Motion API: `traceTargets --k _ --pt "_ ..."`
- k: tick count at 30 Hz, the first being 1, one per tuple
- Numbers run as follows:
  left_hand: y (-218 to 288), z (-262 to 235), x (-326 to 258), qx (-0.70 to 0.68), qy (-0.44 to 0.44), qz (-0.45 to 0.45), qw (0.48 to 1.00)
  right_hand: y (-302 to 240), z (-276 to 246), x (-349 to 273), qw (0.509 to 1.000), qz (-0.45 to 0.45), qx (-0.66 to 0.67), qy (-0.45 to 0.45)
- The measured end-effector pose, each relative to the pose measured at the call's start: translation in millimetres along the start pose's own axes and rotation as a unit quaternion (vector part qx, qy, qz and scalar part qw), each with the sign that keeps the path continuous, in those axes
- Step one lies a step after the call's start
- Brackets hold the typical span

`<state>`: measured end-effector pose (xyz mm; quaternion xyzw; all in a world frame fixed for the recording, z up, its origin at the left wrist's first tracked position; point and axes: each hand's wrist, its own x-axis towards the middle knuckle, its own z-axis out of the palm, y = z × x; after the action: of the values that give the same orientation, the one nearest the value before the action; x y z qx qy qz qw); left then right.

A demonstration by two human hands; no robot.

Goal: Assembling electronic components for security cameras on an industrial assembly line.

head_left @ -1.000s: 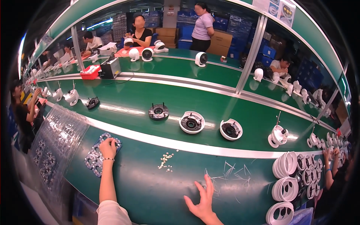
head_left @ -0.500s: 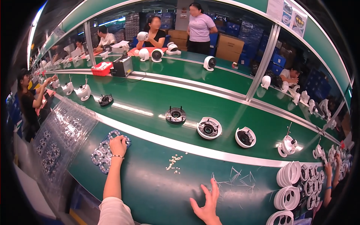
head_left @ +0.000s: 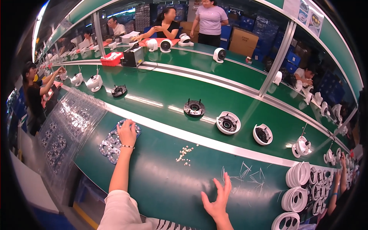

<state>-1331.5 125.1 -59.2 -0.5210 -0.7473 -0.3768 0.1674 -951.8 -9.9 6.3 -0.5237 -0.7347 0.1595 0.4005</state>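
Observation:
My left hand [head_left: 127, 134] is over a blue-edged panel of ring-shaped circuit boards [head_left: 110, 147] on the near green bench. Its fingers are bent down at the far end of the panel, and what lies between their tips is hidden. My right hand [head_left: 217, 200] hovers above the bench with thumb and fingers apart, holding nothing. Just beyond it, thin clear strips [head_left: 245, 177] lie scattered. Between my two hands, farther back, sits a loose cluster of small pale pieces [head_left: 184, 155].
A conveyor belt [head_left: 161, 90] carries black ring assemblies [head_left: 194, 108] and white housings [head_left: 228, 123]. White shells [head_left: 294, 200] stand stacked at right. Clear plastic trays [head_left: 78, 115] lie at left. Co-workers sit along the line, and one person [head_left: 211, 19] stands across it.
The whole scene has shifted right in the picture. My left hand stays at the boards, its fingers less tightly bunched. My right hand remains open. A person opposite has let go of a white camera.

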Motion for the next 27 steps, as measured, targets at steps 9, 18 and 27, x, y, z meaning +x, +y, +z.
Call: traceTargets --k 9,18,27 --pt "132 -26 -42 -0.291 -0.173 0.170 0.925 1 -13 -8 1.000 0.010 -0.004 -0.006" --pt "87 -14 -19 -0.202 -0.126 0.146 0.960 13 -20 -22 0.997 0.074 -0.011 0.018" --pt "-20 -20 -4 -0.088 -0.213 -0.072 0.970 12 -11 -19 0.997 0.072 -0.007 -0.007"
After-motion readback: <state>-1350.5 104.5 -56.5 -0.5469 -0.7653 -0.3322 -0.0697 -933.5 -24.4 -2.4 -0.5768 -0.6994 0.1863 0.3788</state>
